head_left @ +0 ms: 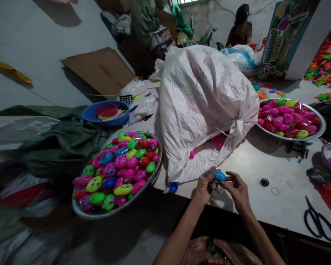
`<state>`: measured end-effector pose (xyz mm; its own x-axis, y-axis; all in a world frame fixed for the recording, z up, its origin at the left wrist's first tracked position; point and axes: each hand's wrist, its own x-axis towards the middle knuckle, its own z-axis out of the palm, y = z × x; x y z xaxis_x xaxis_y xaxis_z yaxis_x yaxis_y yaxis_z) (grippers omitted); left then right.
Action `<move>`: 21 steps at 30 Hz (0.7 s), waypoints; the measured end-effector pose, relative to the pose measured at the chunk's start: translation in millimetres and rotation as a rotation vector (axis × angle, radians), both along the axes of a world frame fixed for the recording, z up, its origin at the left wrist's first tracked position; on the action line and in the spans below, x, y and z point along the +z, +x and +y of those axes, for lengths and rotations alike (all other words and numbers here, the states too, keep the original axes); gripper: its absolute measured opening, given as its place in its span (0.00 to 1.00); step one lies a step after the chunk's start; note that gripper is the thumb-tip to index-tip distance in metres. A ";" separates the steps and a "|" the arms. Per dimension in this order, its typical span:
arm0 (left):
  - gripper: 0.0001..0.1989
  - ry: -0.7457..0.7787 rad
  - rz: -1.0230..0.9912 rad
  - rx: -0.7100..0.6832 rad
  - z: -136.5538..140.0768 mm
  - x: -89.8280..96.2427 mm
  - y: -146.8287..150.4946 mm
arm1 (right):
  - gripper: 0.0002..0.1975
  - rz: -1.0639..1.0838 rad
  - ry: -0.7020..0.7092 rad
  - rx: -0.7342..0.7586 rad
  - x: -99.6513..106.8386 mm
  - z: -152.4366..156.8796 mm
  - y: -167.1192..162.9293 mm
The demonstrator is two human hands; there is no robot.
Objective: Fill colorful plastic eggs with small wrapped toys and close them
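My left hand [203, 189] is closed around a blue plastic egg [219, 176] with a clear, patterned part beside it, just above the table's front edge. Close by on the right, my right hand [238, 189] has its fingers bent, thumb and fingertips near the egg's end. Whatever lies between those fingertips is too small to tell. A dark blue half shell [173, 187] rests on the table left of my hands. Behind them stands a large white woven sack [204, 106], with pink eggs [192, 154] showing at its opening.
Left is a metal basin [79, 209] heaped with colourful eggs; another basin [323, 127] stands at the right. Scissors [318, 222], a black ring [264, 182] and a thin band [275, 191] lie right. A blue tub [85, 117] is farther left. One person [240, 31] sits behind.
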<state>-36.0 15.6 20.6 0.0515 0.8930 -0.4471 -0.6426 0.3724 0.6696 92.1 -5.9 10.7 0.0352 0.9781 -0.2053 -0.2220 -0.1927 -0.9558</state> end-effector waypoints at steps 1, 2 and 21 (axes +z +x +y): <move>0.20 0.006 -0.017 -0.009 -0.9 0.7 0.4 | 0.21 -0.012 0.023 0.000 0.3 -1.6 -0.7; 0.19 0.007 -0.028 -0.016 -1.9 1.3 1.1 | 0.20 -0.034 0.051 -0.001 0.4 -3.6 -1.8; 0.12 -0.058 0.134 -0.191 -8.7 -1.6 4.4 | 0.11 -1.022 0.817 -0.021 -10.5 -4.5 9.2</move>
